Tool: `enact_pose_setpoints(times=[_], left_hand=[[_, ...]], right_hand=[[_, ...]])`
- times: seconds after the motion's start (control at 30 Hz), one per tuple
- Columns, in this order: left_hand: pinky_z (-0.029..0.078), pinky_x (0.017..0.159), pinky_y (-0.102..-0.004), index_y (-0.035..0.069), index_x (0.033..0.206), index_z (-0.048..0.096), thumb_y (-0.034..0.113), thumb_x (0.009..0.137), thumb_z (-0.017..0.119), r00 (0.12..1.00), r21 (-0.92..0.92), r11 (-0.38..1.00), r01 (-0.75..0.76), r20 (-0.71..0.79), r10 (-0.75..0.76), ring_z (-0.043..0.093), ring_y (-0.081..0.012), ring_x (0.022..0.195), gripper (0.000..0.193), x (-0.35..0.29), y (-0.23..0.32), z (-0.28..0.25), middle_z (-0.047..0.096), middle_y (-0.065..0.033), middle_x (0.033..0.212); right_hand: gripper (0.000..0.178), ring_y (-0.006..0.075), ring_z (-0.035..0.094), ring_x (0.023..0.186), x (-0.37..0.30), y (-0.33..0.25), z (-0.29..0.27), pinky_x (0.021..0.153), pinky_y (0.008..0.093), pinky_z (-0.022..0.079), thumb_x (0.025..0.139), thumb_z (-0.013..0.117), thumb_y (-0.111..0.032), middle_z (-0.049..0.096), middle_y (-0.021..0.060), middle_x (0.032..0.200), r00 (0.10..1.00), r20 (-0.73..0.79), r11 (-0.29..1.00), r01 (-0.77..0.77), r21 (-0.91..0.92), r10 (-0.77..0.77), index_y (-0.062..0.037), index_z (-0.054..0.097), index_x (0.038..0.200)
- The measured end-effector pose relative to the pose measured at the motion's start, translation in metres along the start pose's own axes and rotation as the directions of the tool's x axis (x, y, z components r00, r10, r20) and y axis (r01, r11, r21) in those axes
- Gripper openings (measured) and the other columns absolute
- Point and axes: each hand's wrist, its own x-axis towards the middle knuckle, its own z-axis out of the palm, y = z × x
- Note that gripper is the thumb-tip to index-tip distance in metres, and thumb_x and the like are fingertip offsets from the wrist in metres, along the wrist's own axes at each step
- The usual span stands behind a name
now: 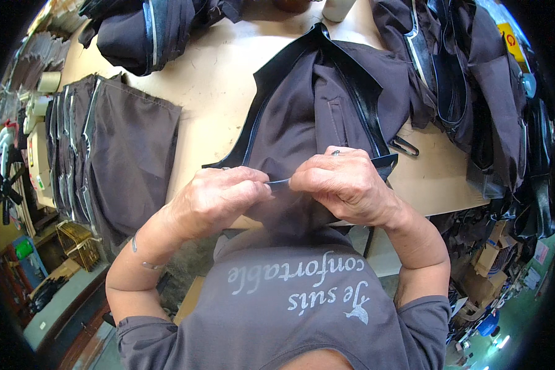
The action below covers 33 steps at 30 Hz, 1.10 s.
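A dark brown fabric piece (pixel 283 132) lies spread on the table in front of me, its near end reaching over the edge toward my body. Shiny black trim (pixel 365 102) borders it on both sides and meets in a peak at the far end. My left hand (pixel 225 196) and my right hand (pixel 349 186) pinch its near edge, a short way apart. Between their fingertips a thin, bluish-looking edge (pixel 279 182) is stretched. Both sets of fingers are closed; the fingertips are partly hidden. A stitched slit (pixel 335 123) shows on the fabric beyond my right hand.
Stacked brown fabric pieces (pixel 132 132) hang over the table's left side. A dark bundle (pixel 145 37) lies at the far left, and more trimmed pieces (pixel 490 105) heap up on the right. A black looped object (pixel 404 146) sits beside the work on the pale tabletop (pixel 213 80).
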Motion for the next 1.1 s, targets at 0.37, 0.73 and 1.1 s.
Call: enact_pose_setpoints(times=[0.37, 0.73, 1.1], left_hand=[[0.038, 0.056, -0.0273, -0.003, 0.083, 0.058, 0.029, 0.093, 0.047, 0.655, -0.249, 0.624, 0.740, 0.477, -0.586, 0.042, -0.0107, 0.058, 0.035, 0.023, 0.005, -0.010, 0.045, -0.0044, 0.061], [0.038, 0.056, -0.0223, -0.001, 0.085, 0.061, 0.021, 0.088, 0.057, 0.744, -0.530, 0.523, 0.667, 0.456, -0.488, 0.041, -0.0062, 0.062, 0.023, 0.015, 0.003, -0.002, 0.049, 0.0029, 0.066], [0.030, 0.051, -0.0167, -0.001, 0.088, 0.061, 0.020, 0.092, 0.051, 0.648, -0.538, 0.367, 0.759, 0.562, -0.514, 0.037, -0.0013, 0.060, 0.024, 0.024, 0.001, -0.005, 0.047, 0.0063, 0.068]], right_hand=[[0.017, 0.0204, 0.057, 0.063, 0.000, -0.007, 0.001, 0.060, 0.0297, 0.045, 0.067, 0.058, -0.008, 0.057, 0.0031, 0.072, 0.997, -0.028, 0.983, 0.071, -0.170, -0.077, -0.0104, 0.060, 0.084], [0.016, 0.0189, 0.056, 0.061, 0.000, -0.007, -0.002, 0.060, 0.0292, 0.046, 0.067, 0.058, -0.009, 0.055, 0.0021, 0.069, 0.995, -0.058, 0.980, 0.068, -0.185, -0.080, -0.0106, 0.060, 0.083], [0.015, 0.0170, 0.057, 0.062, 0.001, -0.006, 0.002, 0.061, 0.0284, 0.045, 0.068, 0.057, -0.009, 0.058, 0.0013, 0.072, 0.996, -0.015, 0.980, 0.089, -0.176, -0.093, -0.0116, 0.060, 0.083]])
